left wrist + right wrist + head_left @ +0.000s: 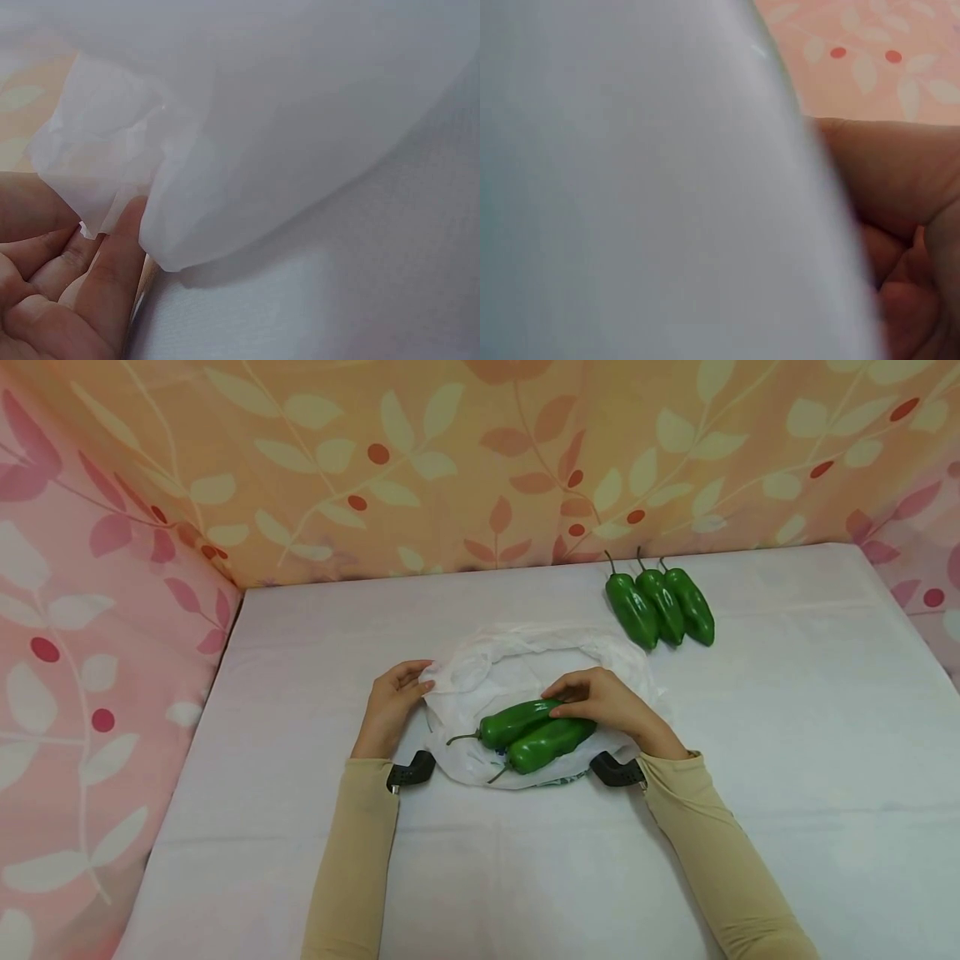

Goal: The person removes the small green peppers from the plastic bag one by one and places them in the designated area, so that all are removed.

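A white plastic bag (459, 681) lies on the table with its mouth spread into a ring. My left hand (388, 706) pinches the bag's left edge between thumb and fingers; the left wrist view shows the thin film (101, 157) between them. Two long green peppers lie side by side over the bag's opening, stems pointing left. My right hand (611, 703) holds the right end of the upper pepper (513, 722), its fingertips covering that end. The lower pepper (546, 747) lies just in front of it. White film (645, 187) hides most of the right wrist view.
Behind the bag, at the right, three more green peppers (660, 608) lie in a row, the nearest close to the bag's edge. A white cloth (300, 827) covers the table. Leaf-patterned fabric (450, 468) stands along its back and sides.
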`<action>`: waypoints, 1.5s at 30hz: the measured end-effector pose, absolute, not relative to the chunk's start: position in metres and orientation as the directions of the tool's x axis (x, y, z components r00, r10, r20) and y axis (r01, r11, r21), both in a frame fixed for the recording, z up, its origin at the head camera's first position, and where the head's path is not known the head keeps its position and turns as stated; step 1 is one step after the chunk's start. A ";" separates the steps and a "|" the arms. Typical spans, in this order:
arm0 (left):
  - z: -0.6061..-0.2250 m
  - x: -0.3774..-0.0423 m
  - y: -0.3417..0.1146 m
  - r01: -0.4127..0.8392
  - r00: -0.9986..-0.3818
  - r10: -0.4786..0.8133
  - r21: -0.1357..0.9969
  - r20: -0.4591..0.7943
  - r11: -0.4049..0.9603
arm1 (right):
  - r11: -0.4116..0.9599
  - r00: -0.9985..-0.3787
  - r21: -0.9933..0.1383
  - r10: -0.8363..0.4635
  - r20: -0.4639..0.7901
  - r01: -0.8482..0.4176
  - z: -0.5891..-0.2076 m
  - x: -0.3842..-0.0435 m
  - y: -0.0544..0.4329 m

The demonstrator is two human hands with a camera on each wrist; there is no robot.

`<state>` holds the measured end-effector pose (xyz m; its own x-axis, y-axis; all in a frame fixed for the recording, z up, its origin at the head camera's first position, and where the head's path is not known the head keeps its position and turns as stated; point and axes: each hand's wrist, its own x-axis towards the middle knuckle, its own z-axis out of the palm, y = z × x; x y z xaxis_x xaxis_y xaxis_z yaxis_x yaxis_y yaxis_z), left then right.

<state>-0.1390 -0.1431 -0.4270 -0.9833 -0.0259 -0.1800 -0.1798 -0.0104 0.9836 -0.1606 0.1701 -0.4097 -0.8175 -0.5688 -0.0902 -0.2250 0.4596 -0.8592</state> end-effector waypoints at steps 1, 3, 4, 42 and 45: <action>-0.427 -0.139 -0.143 -0.180 -0.983 -0.026 0.984 -0.180 -0.011 | 0.457 -0.818 -0.860 -0.569 -0.087 -0.226 -0.410 -0.161 0.170; -0.427 -0.139 -0.143 -0.182 -0.983 -0.025 0.983 -0.182 -0.014 | 0.452 -0.817 -0.862 -0.571 -0.081 -0.230 -0.411 -0.161 0.171; -0.427 -0.139 -0.143 -0.184 -0.982 -0.024 0.983 -0.185 -0.017 | 0.450 -0.817 -0.863 -0.570 -0.081 -0.229 -0.411 -0.161 0.171; -0.429 -0.138 -0.143 -0.202 -0.979 -0.036 0.979 -0.202 0.000 | 0.377 -0.922 -0.913 -0.387 0.000 -0.158 -0.397 -0.161 0.186; -0.428 -0.139 -0.143 -0.201 -0.979 -0.037 0.980 -0.201 0.000 | 0.374 -0.933 -0.914 -0.359 0.016 -0.160 -0.396 -0.162 0.189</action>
